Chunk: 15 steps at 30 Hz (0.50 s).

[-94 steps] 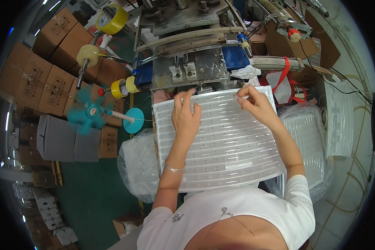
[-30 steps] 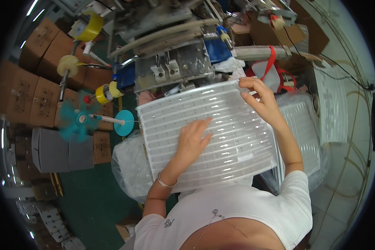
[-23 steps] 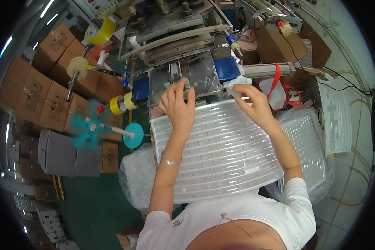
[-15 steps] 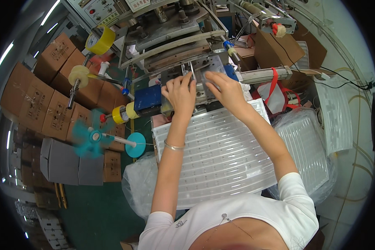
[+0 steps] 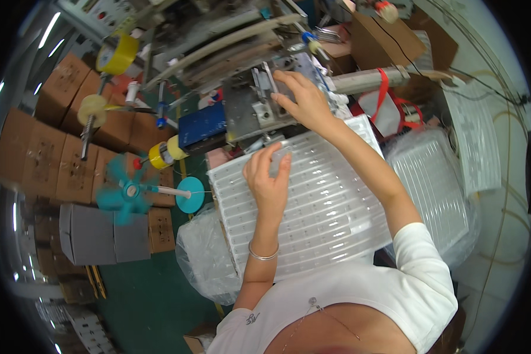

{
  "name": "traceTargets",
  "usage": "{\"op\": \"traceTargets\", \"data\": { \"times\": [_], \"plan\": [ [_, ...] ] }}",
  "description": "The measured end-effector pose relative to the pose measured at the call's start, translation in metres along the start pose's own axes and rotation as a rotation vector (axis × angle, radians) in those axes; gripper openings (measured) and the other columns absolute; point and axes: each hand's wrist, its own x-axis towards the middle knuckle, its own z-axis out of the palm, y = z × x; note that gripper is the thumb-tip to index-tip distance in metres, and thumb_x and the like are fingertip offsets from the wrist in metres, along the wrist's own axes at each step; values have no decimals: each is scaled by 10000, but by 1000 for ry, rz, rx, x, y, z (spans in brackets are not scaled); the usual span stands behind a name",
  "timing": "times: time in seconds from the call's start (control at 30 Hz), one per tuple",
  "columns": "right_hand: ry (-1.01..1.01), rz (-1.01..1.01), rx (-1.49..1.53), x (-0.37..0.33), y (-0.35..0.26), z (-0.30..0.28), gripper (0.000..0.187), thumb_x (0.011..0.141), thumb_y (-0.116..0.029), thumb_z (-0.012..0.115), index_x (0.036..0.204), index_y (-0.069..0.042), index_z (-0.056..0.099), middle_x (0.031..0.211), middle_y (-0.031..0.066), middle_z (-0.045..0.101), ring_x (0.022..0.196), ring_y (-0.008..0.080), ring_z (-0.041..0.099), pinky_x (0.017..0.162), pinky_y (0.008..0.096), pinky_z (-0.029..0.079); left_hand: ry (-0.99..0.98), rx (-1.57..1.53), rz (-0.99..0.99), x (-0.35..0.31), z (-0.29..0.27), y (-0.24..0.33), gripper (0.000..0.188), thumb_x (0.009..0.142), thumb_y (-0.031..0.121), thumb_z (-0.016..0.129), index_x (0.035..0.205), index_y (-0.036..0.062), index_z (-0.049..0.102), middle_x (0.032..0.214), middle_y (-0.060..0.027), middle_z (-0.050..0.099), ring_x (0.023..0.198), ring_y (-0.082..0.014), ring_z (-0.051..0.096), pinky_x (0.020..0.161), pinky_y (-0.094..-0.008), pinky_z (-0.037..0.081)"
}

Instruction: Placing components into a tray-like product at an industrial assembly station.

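Observation:
My left hand (image 5: 268,179) is over the far edge of a large white ribbed tray (image 5: 312,203), its thumb and forefinger apart. I make out nothing held between them. Beyond it, my right hand (image 5: 308,105) reaches over the metal fixture (image 5: 245,109) of a bench press, with fingers stretched and thumb apart. Its fingertips are close to a narrow upright metal guide (image 5: 265,82) on the fixture; whether they touch it I cannot tell. Small parts sit in rows in the tray, too small to name.
A blue block (image 5: 202,125) and a yellow tape roll (image 5: 160,155) adjoin the fixture's left. A teal fan (image 5: 131,190) spins at left, before stacked cartons (image 5: 41,147). The press frame (image 5: 218,50) overhangs the far side. Another ribbed tray (image 5: 433,186), bagged in plastic, lies at right.
My left hand has drawn back from the fixture to the tray's far edge. My right hand has shifted left over the fixture, near the metal guide. The whole view has moved slightly.

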Motion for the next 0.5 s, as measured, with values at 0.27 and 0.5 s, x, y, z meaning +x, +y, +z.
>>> {"op": "traceTargets", "data": {
  "times": [0.27,0.5],
  "plan": [
    [-801,97,-49,-97,4,-160,192,809,-157,614,988,-92,639,862,76,610,710,275,605,608,344,494,-13,-583,-105,-17,0,5,183,878,77,498,1029,-20,533,1042,-160,621,974,-208,572,927,-342,418],
    [-1216,-25,-104,-189,-18,-208,195,771,-121,578,954,-120,648,867,71,561,799,238,607,645,343,507,-90,-623,-176,-21,7,14,181,865,74,464,1014,-15,514,1018,-159,618,949,-204,575,900,-323,428]
  ]
}}
